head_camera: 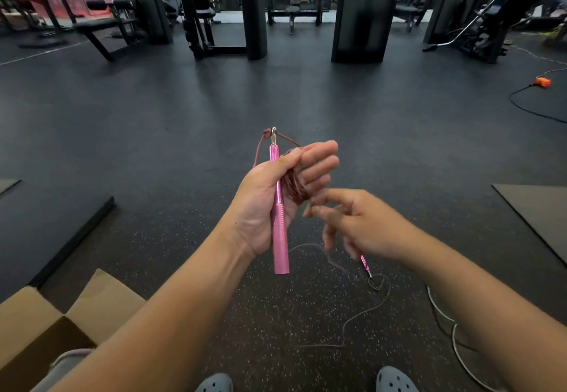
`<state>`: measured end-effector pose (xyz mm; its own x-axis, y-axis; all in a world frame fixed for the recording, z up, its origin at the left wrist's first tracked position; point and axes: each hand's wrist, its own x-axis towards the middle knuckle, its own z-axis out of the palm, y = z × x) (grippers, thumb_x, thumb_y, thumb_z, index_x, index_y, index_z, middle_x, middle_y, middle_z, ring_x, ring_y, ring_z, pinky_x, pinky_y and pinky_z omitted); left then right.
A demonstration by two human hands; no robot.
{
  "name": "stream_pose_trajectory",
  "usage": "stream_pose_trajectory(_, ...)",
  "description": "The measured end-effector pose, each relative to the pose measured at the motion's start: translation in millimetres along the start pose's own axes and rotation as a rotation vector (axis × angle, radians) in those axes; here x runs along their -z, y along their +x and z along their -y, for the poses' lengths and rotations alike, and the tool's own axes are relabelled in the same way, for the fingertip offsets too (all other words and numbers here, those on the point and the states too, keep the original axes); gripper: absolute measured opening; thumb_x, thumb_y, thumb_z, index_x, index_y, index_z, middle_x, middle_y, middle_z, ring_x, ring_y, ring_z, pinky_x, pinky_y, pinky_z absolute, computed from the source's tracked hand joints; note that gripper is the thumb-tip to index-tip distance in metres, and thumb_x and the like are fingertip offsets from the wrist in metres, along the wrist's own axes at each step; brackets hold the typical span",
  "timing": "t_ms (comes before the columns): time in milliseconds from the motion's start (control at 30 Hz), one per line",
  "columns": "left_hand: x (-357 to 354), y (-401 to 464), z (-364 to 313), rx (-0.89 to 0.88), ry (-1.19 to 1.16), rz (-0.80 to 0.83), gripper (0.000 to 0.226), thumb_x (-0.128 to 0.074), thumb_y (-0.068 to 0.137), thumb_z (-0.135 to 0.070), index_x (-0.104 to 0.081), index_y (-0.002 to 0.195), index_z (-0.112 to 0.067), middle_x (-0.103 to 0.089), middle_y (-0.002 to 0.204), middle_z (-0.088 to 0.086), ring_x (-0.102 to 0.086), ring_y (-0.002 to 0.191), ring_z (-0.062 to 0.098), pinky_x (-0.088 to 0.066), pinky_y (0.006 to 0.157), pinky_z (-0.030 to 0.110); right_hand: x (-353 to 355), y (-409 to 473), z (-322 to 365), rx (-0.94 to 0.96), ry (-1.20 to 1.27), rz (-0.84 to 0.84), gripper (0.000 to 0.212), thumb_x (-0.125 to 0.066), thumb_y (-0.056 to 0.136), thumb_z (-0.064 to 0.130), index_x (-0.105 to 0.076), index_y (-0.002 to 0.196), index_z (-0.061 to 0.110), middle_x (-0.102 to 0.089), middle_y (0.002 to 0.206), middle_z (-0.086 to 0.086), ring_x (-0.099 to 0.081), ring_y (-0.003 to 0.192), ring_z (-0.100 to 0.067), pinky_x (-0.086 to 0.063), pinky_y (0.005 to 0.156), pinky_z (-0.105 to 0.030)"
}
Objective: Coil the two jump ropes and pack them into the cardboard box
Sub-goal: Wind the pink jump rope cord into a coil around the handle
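Gripping the pink handle (280, 207) left-handed (276, 198), coils around our fingers.
Mid-coil; right hand (352, 222) blurry, grip unclear — next wrap needs the slack cord (359, 318).

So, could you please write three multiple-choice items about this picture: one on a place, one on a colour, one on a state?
1. Where is the cardboard box?
A. lower left, on the floor
B. upper right, beside the machines
C. between the two shoes

2. What colour is the handle in the left hand?
A. black
B. pink
C. yellow

3. In what state is the box?
A. taped shut
B. flattened
C. open, flaps up

Answers:
1. A, since the box sits at the lower left corner.
2. B, since the metal handle is plainly pink.
3. C, since the flaps stand apart and the dark inside shows.
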<state>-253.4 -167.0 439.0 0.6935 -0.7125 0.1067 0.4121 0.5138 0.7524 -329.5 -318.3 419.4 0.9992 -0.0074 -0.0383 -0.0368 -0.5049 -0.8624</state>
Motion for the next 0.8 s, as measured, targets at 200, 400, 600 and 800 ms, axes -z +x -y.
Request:
stream_pose_trajectory(200,12.8,0.3,6.9,-0.169,0.747,-0.098,0.028,-0.041,0.109,-0.013,-0.051,0.131,0.001,-0.077,0.114,0.007,-0.076,0.099,0.019,-0.059,0.089,0.031,0.9,-12.0,11.6,-0.065,-0.154,0.281,0.031,-0.050,0.106,0.024,-0.051,0.132,0.040,-0.068,0.060,-0.004,-0.050,0.034,-0.018,-0.040,0.038,-0.022)
stream_pose_trajectory(400,19.2,-1.3,15.6,-0.134,1.426,-0.012,0.024,-0.050,0.106,-0.030,-0.064,0.102,-0.012,-0.072,0.079,-0.005,-0.071,0.075,0.012,-0.057,0.079,0.036,20.4,-12.5,12.3,-0.043,-0.132,0.106,0.009,-0.066,0.096,0.017,-0.075,0.094,0.016,-0.063,0.055,-0.003,-0.057,0.047,-0.016,-0.045,0.051,-0.025)
stream_pose_trajectory(600,17.0,-2.3,5.1,0.010,1.219,0.038,0.036,-0.053,0.102,-0.046,-0.065,0.085,-0.016,-0.052,0.053,-0.010,-0.046,0.049,0.010,-0.043,0.057,0.028,37.2,-14.9,10.1,-0.105,0.379,-0.071,0.006,-0.073,0.088,0.007,-0.078,0.091,0.005,-0.071,0.076,-0.014,-0.064,0.055,-0.019,-0.052,0.055,-0.027)
stream_pose_trajectory(800,17.3,-5.1,10.3,0.197,1.136,0.147,0.033,-0.061,0.100,-0.037,-0.066,0.086,-0.008,-0.052,0.056,-0.005,-0.044,0.047,0.010,-0.039,0.049,0.022,46.1,-9.3,3.5,0.062,0.255,-0.108,0.014,-0.074,0.086,0.002,-0.078,0.094,0.013,-0.044,0.063,-0.004,-0.037,0.057,-0.013,-0.029,0.055,-0.026)
